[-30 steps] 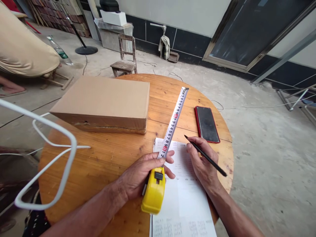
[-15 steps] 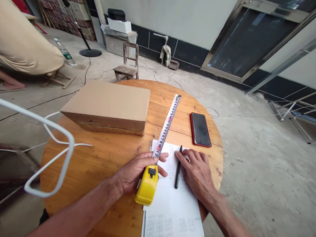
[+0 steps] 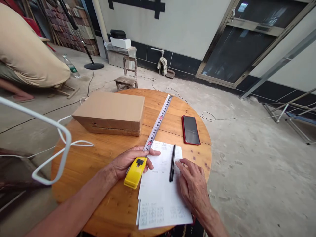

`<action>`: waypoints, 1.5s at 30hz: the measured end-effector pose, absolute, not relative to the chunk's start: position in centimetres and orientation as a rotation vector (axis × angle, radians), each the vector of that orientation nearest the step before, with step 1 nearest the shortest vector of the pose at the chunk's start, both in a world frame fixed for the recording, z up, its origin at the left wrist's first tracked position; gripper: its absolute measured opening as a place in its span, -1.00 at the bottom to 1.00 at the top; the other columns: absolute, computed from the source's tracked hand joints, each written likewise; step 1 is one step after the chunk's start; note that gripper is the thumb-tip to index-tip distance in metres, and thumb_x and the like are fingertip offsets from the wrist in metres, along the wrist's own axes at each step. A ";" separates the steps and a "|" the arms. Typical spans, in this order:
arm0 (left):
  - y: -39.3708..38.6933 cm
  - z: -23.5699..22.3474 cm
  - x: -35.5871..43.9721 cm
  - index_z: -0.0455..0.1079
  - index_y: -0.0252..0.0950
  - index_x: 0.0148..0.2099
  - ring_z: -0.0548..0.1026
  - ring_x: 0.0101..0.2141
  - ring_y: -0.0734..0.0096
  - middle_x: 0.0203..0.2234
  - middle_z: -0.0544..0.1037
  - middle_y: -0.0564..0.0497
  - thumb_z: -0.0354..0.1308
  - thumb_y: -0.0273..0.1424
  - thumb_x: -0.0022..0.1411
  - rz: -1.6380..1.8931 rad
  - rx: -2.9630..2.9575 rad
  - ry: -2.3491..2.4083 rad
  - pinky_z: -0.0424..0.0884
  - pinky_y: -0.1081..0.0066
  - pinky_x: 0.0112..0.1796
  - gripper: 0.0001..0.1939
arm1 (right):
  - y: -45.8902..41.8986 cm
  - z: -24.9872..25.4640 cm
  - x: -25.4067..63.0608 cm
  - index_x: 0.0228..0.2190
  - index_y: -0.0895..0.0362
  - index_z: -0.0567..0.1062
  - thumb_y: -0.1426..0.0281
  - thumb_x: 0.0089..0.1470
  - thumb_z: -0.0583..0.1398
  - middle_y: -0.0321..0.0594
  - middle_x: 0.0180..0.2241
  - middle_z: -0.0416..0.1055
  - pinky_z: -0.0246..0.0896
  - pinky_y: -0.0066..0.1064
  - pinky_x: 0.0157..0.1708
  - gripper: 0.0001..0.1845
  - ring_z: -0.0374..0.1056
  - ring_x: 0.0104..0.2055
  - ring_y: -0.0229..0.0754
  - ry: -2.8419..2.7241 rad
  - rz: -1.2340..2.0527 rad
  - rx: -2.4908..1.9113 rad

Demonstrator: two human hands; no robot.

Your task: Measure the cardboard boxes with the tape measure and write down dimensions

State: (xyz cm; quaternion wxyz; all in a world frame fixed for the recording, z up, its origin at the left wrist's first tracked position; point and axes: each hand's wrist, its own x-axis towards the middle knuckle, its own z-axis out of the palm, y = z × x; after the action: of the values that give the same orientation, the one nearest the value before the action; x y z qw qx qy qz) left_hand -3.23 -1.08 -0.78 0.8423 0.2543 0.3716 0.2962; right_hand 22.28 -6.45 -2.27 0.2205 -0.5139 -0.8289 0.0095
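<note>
My left hand (image 3: 123,161) is closed round a yellow tape measure (image 3: 135,176), near the front of the round wooden table. The tape's blade (image 3: 156,123) is drawn out and slants away over the table, its metal hook at the far end. White sheets of paper (image 3: 158,187) with rows of writing lie partly under the tape. On them rests a black pen (image 3: 172,164). Just right of the pen, my right hand (image 3: 194,184) lies on the paper, holding nothing, its fingers loosely bent and apart from the pen. A closed cardboard box (image 3: 111,107) sits left of the blade.
A red-edged phone (image 3: 191,130) lies on the right of the wooden table (image 3: 111,200). A bent white rod (image 3: 53,117) reaches in from the left. Beyond the table stand a small wooden chair (image 3: 127,79) and a black stand base (image 3: 93,66). Another person sits far left.
My right hand has drawn back from the pen's upper end and off the pen. My left hand still grips the tape measure. The whole view has shifted.
</note>
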 end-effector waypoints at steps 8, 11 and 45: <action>-2.4 1.8 -3.8 0.42 -0.37 -0.24 0.46 -0.54 0.49 -0.42 0.55 -0.08 0.10 -0.38 0.19 0.778 0.585 0.744 0.32 0.51 -0.49 -0.84 | -7.1 -2.2 22.8 -0.06 0.07 0.36 0.56 0.08 0.01 -0.03 0.01 0.27 0.23 -0.06 -0.16 -0.61 0.24 -0.01 0.03 -2.212 0.038 -1.413; -3.2 2.9 -4.6 0.39 -0.34 -0.27 0.47 -0.55 0.47 -0.39 0.55 -0.07 0.11 -0.39 0.18 0.806 0.533 0.713 0.32 0.50 -0.50 -0.89 | -5.7 -0.5 21.6 -0.09 0.02 0.38 0.47 0.13 0.04 -0.07 0.01 0.29 0.25 -0.02 -0.14 -0.68 0.26 0.00 0.04 -2.165 0.047 -1.381; -15.4 -0.7 -15.9 0.38 -0.31 -0.14 0.44 -0.44 0.38 -0.39 0.53 -0.02 0.05 -0.23 0.24 1.146 0.466 1.155 0.31 0.41 -0.39 -0.72 | 4.3 8.9 1.3 0.04 0.11 0.24 0.14 -0.01 0.20 -0.04 0.00 0.31 0.03 -0.09 -0.08 -0.39 0.21 -0.02 0.09 -2.539 -0.395 -0.972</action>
State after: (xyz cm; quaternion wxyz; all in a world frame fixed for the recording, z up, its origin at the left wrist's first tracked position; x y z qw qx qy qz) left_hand -15.87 -15.43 -0.73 0.6629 0.2060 0.5111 0.5069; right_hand 1.28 4.33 8.92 0.1959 -0.3468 -0.9063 -0.1410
